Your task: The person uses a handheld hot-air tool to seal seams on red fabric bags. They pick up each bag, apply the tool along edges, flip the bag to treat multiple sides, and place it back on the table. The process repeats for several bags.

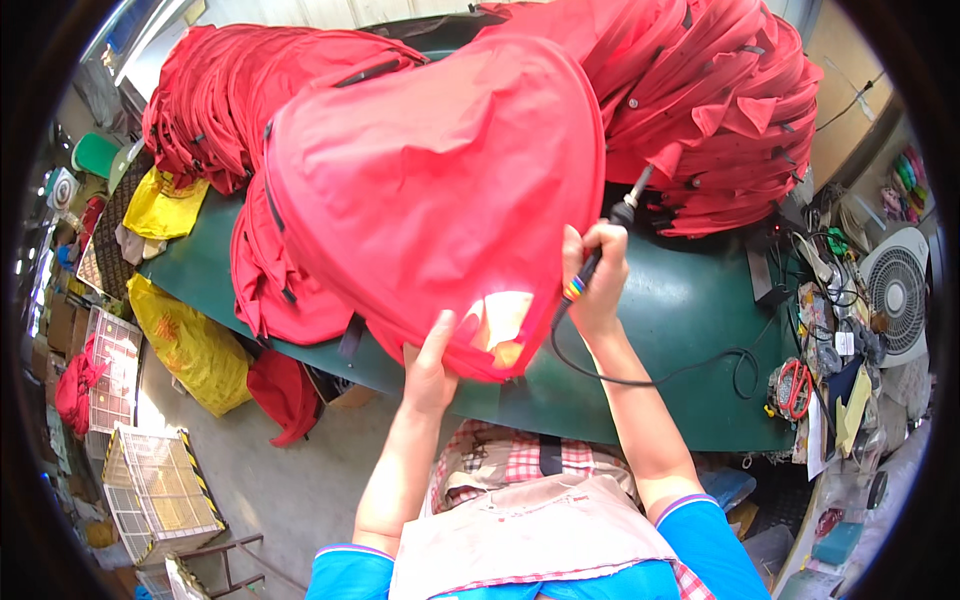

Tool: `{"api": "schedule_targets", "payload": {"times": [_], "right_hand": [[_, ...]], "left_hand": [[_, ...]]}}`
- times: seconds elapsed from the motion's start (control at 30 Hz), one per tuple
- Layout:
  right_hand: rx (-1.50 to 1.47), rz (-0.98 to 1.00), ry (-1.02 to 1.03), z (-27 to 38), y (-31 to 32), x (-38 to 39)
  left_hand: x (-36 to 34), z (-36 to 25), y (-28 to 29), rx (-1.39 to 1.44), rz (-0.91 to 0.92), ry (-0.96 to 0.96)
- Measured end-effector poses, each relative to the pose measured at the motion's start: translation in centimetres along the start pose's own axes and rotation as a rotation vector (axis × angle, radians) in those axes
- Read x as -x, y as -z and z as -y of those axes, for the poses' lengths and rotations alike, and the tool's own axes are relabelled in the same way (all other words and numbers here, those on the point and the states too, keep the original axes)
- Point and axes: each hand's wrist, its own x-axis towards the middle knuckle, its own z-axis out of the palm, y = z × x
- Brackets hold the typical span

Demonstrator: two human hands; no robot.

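Observation:
A large red fabric piece (pixel 430 180) with a piped, rounded edge is held up over the green table. My left hand (pixel 431 372) grips its lower narrow end, thumb on top and fingers hidden beneath. Bright light falls on a patch there. In my right hand (pixel 602 280) is a soldering iron (pixel 623 212), its dark handle in the closed fingers and its metal barrel pointing up and away. A black cord (pixel 640 382) trails from it to the right. The right thumb lies close to the fabric's right edge; I cannot tell if it touches.
Stacked red fabric pieces lie at the back left (pixel 270 85) and back right (pixel 720 110) of the green table (pixel 690 330). Red-handled scissors (pixel 795 388) and a white fan (pixel 894 290) are at the right. Yellow bags (pixel 190 345) and a wire crate (pixel 160 490) stand at the left.

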Motion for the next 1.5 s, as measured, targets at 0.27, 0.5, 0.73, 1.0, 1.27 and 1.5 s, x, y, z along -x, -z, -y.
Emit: {"api": "schedule_targets", "payload": {"times": [0.27,0.5,0.73,1.0,1.27,1.5], "right_hand": [[-0.053,0.293,-0.011,4.8,-0.3,-2.5],[-0.334,0.331,-0.358,11.4,10.0,2.3],[-0.097,0.51,-0.248,12.7,9.7,5.1],[-0.104,0.48,-0.269,11.9,7.5,3.6],[-0.052,0.511,-0.195,11.4,6.4,3.4],[-0.383,0.969,-0.914,11.2,9.7,-4.0]], "left_hand": [[-2.2,0.5,-1.5,-0.386,0.216,0.065],[-2.1,1.3,0.1,-0.432,0.125,0.014],[-1.7,1.3,-1.4,-0.465,0.155,-0.082],[-0.6,1.3,-2.5,-0.444,0.109,-0.126],[-0.1,1.5,-2.6,-0.458,0.055,-0.083],[0.0,1.2,-1.5,-0.434,0.049,-0.089]]}}
